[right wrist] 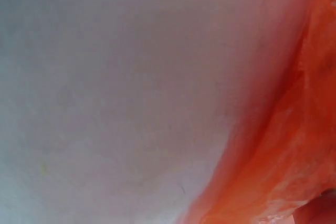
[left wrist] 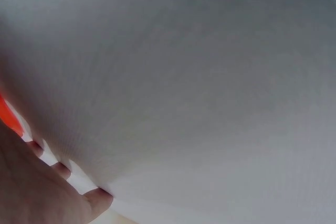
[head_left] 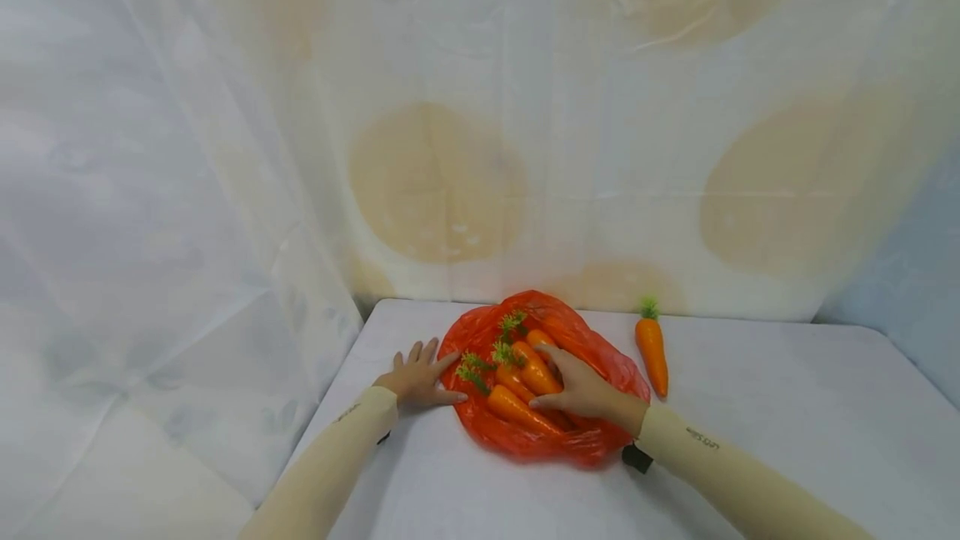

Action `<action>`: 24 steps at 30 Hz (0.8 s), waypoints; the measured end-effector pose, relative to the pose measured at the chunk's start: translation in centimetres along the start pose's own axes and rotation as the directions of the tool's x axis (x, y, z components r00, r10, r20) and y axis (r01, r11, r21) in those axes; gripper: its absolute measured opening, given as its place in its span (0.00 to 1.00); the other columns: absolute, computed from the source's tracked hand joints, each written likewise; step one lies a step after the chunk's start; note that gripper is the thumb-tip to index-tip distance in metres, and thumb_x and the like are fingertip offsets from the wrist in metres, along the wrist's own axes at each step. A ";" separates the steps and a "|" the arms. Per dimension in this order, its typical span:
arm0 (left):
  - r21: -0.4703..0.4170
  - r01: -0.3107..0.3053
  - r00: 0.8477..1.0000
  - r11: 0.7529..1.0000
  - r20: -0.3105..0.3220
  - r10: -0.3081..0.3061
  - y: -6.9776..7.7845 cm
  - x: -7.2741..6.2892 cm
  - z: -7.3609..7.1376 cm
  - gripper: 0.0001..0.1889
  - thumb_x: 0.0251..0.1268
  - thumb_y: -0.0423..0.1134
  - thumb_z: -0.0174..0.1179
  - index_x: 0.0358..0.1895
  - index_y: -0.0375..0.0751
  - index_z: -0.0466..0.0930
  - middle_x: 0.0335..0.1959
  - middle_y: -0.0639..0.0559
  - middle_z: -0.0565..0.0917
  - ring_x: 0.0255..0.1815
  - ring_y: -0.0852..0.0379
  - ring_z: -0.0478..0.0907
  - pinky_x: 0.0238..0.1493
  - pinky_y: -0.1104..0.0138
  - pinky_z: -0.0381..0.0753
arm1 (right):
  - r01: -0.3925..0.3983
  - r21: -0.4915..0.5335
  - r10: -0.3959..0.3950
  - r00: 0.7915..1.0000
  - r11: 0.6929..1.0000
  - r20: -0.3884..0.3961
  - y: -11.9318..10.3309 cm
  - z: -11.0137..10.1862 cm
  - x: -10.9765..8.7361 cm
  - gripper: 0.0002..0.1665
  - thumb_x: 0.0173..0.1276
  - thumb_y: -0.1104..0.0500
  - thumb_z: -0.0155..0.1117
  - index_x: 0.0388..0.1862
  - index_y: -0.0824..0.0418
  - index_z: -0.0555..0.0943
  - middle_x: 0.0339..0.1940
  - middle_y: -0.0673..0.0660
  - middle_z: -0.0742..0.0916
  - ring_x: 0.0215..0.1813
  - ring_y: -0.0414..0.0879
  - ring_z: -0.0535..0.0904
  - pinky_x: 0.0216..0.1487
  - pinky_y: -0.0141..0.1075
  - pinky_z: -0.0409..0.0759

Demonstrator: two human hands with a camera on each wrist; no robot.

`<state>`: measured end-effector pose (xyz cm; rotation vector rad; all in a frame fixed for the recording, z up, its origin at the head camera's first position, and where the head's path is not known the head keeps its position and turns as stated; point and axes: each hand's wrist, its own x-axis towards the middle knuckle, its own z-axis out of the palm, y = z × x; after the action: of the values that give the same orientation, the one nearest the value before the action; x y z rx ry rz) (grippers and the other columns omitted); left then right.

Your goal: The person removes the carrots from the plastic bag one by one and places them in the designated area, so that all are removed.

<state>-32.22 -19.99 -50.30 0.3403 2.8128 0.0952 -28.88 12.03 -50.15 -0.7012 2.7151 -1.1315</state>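
A crinkled red plastic bag (head_left: 472, 327) lies spread on the table, with several orange carrots (head_left: 517, 411) with green tops inside it. My right hand (head_left: 588, 390) reaches over the bag from the right. Its thumb and fingers curl round a carrot (head_left: 534, 371) in the pile. On the bag's left edge, my left hand (head_left: 420, 377) has its fingers spread, the fingertips at the plastic. The left wrist view catches part of the left hand (left wrist: 42, 192) low over the white surface. Red plastic (right wrist: 294, 166) fills the right side of the right wrist view.
One more carrot (head_left: 652, 352) lies on the table just right of the bag, its green top toward the back. The white table (head_left: 765, 407) meets a hanging sheet (head_left: 600, 190) with tan round patches behind. Another pale sheet (head_left: 150, 273) hangs along the left.
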 end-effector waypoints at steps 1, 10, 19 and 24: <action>0.004 -0.001 1.000 1.000 -0.001 0.001 0.0 0.0 0.0 0.49 0.51 0.80 0.53 0.78 0.69 0.52 0.82 0.45 0.45 0.81 0.35 0.42 0.75 0.34 0.43 | 0.006 -0.004 -0.006 1.000 1.000 0.002 0.0 0.0 0.0 0.54 0.55 0.42 0.77 0.76 0.55 0.61 0.69 0.53 0.75 0.65 0.49 0.72 0.70 0.54 0.70; 0.008 -0.012 1.000 1.000 -0.015 0.013 -0.3 0.0 0.0 0.49 0.51 0.80 0.53 0.78 0.69 0.52 0.82 0.44 0.45 0.81 0.35 0.42 0.74 0.33 0.44 | 0.029 0.003 -0.029 1.000 1.000 0.009 0.0 -0.2 0.1 0.43 0.59 0.40 0.73 0.70 0.51 0.68 0.57 0.48 0.80 0.52 0.43 0.76 0.58 0.45 0.81; 0.003 -0.015 1.000 1.000 -0.015 0.015 -0.3 0.2 0.0 0.49 0.51 0.80 0.53 0.78 0.69 0.52 0.82 0.44 0.45 0.81 0.35 0.42 0.74 0.32 0.44 | 0.041 0.043 -0.039 0.998 0.998 -0.052 0.0 -0.8 0.1 0.41 0.68 0.41 0.65 0.72 0.58 0.65 0.52 0.51 0.82 0.46 0.43 0.77 0.53 0.42 0.81; -0.013 -0.015 1.000 1.000 -0.008 0.014 0.1 -0.3 -0.2 0.49 0.52 0.78 0.54 0.78 0.68 0.53 0.82 0.44 0.45 0.81 0.35 0.42 0.74 0.33 0.43 | 0.004 0.120 0.004 0.998 0.993 -0.070 -0.1 -1.0 -0.1 0.39 0.71 0.41 0.61 0.75 0.53 0.60 0.59 0.55 0.79 0.52 0.48 0.76 0.58 0.47 0.79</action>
<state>-31.93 -19.98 -50.00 0.3580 2.8164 0.1187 -28.97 12.62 -49.36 -0.6556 2.6753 -1.3313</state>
